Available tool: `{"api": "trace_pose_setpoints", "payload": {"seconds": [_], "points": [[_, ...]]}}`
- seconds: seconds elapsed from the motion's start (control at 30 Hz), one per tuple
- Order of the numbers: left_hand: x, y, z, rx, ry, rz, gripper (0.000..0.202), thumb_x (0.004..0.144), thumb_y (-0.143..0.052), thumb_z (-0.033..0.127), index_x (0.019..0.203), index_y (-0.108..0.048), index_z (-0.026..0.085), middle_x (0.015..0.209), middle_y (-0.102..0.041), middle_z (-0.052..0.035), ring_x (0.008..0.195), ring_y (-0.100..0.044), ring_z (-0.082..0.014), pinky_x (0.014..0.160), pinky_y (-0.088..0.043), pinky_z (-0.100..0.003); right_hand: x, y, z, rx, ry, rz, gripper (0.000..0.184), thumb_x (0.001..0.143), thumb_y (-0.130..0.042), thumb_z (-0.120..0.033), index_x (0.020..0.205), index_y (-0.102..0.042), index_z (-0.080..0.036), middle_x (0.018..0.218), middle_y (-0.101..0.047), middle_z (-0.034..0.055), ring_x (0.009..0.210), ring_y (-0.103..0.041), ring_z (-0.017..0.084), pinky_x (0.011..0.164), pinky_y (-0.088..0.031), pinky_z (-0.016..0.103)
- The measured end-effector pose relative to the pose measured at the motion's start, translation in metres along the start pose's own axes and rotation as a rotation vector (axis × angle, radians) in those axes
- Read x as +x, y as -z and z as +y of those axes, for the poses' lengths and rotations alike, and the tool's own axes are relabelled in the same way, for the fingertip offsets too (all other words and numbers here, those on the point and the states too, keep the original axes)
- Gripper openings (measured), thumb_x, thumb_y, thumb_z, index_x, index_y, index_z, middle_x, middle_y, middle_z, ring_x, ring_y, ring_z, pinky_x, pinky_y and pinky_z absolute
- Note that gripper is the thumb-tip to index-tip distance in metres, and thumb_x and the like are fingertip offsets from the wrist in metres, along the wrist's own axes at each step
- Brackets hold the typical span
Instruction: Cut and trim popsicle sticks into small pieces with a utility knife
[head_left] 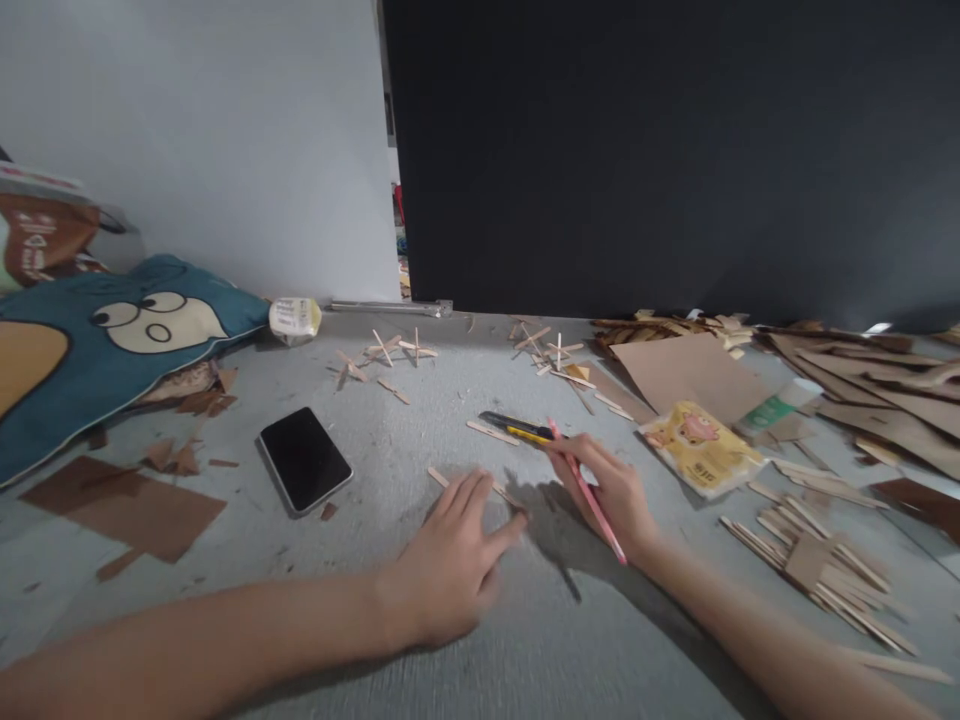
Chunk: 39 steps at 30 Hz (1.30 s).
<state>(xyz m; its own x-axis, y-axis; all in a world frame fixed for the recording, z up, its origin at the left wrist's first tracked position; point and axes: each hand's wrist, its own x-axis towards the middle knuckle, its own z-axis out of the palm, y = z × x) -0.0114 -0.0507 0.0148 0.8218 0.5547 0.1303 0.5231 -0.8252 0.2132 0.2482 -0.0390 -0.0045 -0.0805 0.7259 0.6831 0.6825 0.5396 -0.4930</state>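
Note:
My left hand lies with its fingers stretched over a wooden craft stick, pressing on it or just above it; the fingers cover its middle. My right hand is closed around a pink pencil, which slants across the fingers. A yellow and black utility knife has its near end at the right fingertips; whether they grip it too I cannot tell. Beside the knife, another craft stick rests on the grey tabletop.
A phone and brown cardboard are at left, by a blue cushion. Small stick pieces stand crossed at the back. To the right are a yellow packet, a glue stick and many craft sticks.

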Motion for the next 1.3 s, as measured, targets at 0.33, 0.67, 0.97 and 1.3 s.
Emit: {"api": "trace_pose_setpoints", "payload": {"seconds": [0.33,0.67,0.97,1.3], "points": [[0.002,-0.004,-0.006,-0.108,-0.07,0.057,0.057,0.092,-0.056,0.008,0.147,-0.061,0.021,0.161,-0.05,-0.0184,0.159,-0.037,-0.0388,0.126,-0.038,-0.066,0.008,0.002,0.059,-0.232,-0.225,-0.065,0.048,0.087,-0.045,-0.009,0.113,-0.082,-0.024,0.143,-0.071,0.012,0.136,-0.06,0.033,0.111,-0.051,0.056],[0.009,-0.004,-0.01,-0.181,0.069,0.143,0.063,0.099,-0.046,0.007,0.159,-0.05,0.025,0.167,-0.045,-0.0159,0.161,-0.034,-0.0322,0.127,-0.038,-0.062,0.008,-0.013,0.034,-0.37,-0.142,-0.172,0.04,0.104,-0.052,-0.038,0.134,-0.072,-0.021,0.15,-0.067,0.0157,0.143,-0.055,0.037,0.116,-0.037,0.06],[0.014,-0.005,-0.014,-0.257,0.068,0.266,0.024,0.104,-0.051,0.015,0.117,-0.07,0.02,0.13,-0.066,-0.0113,0.132,-0.058,-0.0258,0.114,-0.05,-0.048,0.006,-0.018,0.041,-0.286,-0.188,-0.15,0.028,0.103,-0.052,-0.035,0.115,-0.075,-0.024,0.125,-0.079,0.0132,0.122,-0.068,0.035,0.104,-0.042,0.053],[0.012,-0.003,-0.009,0.033,0.181,0.195,0.032,0.104,-0.061,0.049,0.094,-0.065,0.019,0.1,-0.066,-0.0068,0.106,-0.061,-0.0305,0.11,-0.039,-0.059,0.003,-0.02,0.046,-0.348,-0.186,-0.118,0.035,0.103,-0.05,-0.037,0.124,-0.074,-0.023,0.139,-0.071,0.0167,0.131,-0.061,0.039,0.103,-0.044,0.056]]}}
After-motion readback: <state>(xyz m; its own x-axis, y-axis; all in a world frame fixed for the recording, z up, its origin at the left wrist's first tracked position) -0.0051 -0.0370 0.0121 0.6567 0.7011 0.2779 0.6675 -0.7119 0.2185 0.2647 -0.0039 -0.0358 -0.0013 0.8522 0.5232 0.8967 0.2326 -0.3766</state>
